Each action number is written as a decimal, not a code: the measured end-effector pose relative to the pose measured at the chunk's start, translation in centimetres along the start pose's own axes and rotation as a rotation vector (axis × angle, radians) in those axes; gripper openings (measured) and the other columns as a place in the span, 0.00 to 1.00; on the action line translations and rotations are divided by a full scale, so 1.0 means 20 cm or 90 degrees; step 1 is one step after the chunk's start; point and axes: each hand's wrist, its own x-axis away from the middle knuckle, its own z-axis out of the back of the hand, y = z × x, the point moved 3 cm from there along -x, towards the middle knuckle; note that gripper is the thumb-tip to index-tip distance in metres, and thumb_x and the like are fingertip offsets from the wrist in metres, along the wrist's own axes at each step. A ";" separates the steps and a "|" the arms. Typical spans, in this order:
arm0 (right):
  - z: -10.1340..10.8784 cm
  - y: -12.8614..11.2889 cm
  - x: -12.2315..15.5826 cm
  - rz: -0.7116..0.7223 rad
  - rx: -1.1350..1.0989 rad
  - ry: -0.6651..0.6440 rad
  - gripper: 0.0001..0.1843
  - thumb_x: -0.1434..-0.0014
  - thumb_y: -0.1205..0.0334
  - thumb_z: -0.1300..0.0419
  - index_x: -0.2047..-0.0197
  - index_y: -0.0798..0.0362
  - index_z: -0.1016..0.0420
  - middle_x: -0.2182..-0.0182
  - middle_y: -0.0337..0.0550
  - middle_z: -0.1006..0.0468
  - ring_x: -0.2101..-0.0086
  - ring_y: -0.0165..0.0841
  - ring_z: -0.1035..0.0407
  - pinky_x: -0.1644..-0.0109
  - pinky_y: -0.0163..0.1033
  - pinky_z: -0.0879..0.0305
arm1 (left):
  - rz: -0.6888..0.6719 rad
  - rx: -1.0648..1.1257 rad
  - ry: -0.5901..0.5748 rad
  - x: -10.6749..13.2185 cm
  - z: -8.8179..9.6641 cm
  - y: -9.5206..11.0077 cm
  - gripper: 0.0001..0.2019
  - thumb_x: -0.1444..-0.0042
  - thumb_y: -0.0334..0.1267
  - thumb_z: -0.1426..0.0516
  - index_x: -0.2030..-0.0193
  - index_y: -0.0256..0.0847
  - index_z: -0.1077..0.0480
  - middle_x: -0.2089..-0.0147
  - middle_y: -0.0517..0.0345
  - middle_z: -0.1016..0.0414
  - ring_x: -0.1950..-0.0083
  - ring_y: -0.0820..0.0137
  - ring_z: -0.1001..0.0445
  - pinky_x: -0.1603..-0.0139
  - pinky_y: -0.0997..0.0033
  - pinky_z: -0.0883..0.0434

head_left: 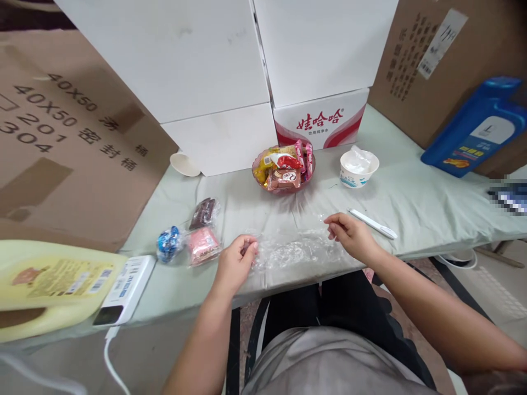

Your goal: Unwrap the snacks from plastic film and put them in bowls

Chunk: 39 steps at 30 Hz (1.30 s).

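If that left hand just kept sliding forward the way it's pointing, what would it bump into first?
Probably the pink bowl of wrapped snacks. The left hand, pinching the clear plastic bag, aims forward and slightly right across bare tablecloth, though the exact angle is hard to judge.

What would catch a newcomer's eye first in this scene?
The left hand and right hand pinch a crinkled clear plastic bag at the near edge of the table. Behind it sits a pink bowl heaped with bright snack packets, and a yellow jug lies at near left.
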 end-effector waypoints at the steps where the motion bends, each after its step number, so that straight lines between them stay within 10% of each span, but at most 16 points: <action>1: -0.02 -0.01 -0.05 0.005 0.061 0.003 0.14 0.35 0.61 0.52 0.54 0.53 0.27 0.69 0.42 0.21 0.68 0.33 0.26 0.61 0.38 0.31 | 0.014 -0.024 0.002 -0.02 -0.01 -0.01 0.11 0.40 0.45 0.49 0.60 0.42 0.32 0.70 0.62 0.24 0.76 0.72 0.29 0.70 0.73 0.32; 6: -0.11 -0.01 -0.14 0.024 0.384 -0.109 0.13 0.35 0.65 0.50 0.56 0.53 0.25 0.60 0.48 0.20 0.62 0.36 0.26 0.59 0.37 0.36 | 0.044 -0.204 -0.139 0.01 -0.05 0.01 0.10 0.39 0.38 0.51 0.69 0.43 0.32 0.72 0.61 0.24 0.75 0.71 0.30 0.71 0.73 0.38; 11: -0.08 0.01 -0.08 0.013 0.401 -0.133 0.11 0.35 0.60 0.47 0.56 0.53 0.25 0.60 0.47 0.20 0.64 0.36 0.27 0.61 0.37 0.37 | 0.044 -0.265 -0.211 0.07 -0.06 0.03 0.11 0.39 0.38 0.51 0.70 0.43 0.31 0.72 0.60 0.24 0.69 0.68 0.27 0.68 0.72 0.40; 19: 0.05 0.03 -0.06 -0.003 0.167 -0.069 0.13 0.40 0.62 0.44 0.52 0.51 0.26 0.69 0.39 0.22 0.71 0.32 0.29 0.64 0.36 0.35 | 0.042 -0.269 -0.115 0.02 0.00 0.04 0.10 0.38 0.41 0.51 0.65 0.44 0.30 0.71 0.60 0.25 0.69 0.67 0.27 0.67 0.72 0.39; 28: -0.02 0.10 -0.14 0.065 0.358 -0.028 0.13 0.38 0.62 0.43 0.50 0.54 0.26 0.57 0.48 0.22 0.64 0.37 0.27 0.59 0.40 0.33 | 0.108 -0.402 -0.032 -0.06 0.00 0.00 0.12 0.40 0.43 0.45 0.53 0.42 0.29 0.63 0.53 0.22 0.61 0.61 0.24 0.64 0.68 0.34; 33: 0.03 -0.05 -0.06 0.241 0.367 0.113 0.12 0.36 0.59 0.44 0.54 0.55 0.24 0.61 0.51 0.23 0.58 0.44 0.29 0.53 0.48 0.32 | -0.122 -0.411 0.267 0.04 0.05 0.13 0.14 0.39 0.42 0.46 0.52 0.36 0.29 0.54 0.44 0.26 0.51 0.56 0.26 0.51 0.59 0.30; 36: -0.11 -0.15 0.02 0.341 0.333 0.016 0.13 0.34 0.60 0.47 0.52 0.55 0.25 0.57 0.51 0.21 0.55 0.41 0.29 0.49 0.47 0.33 | -0.336 -0.354 0.109 0.08 -0.14 0.21 0.14 0.35 0.40 0.51 0.51 0.37 0.28 0.50 0.46 0.24 0.46 0.60 0.27 0.45 0.60 0.31; 39: -0.28 -0.11 0.07 0.394 0.380 -0.119 0.23 0.35 0.56 0.46 0.40 0.57 0.32 0.42 0.55 0.28 0.41 0.44 0.38 0.38 0.53 0.42 | -0.375 -0.403 -0.048 0.09 -0.34 0.18 0.23 0.35 0.45 0.50 0.37 0.35 0.37 0.34 0.42 0.35 0.32 0.52 0.40 0.35 0.49 0.39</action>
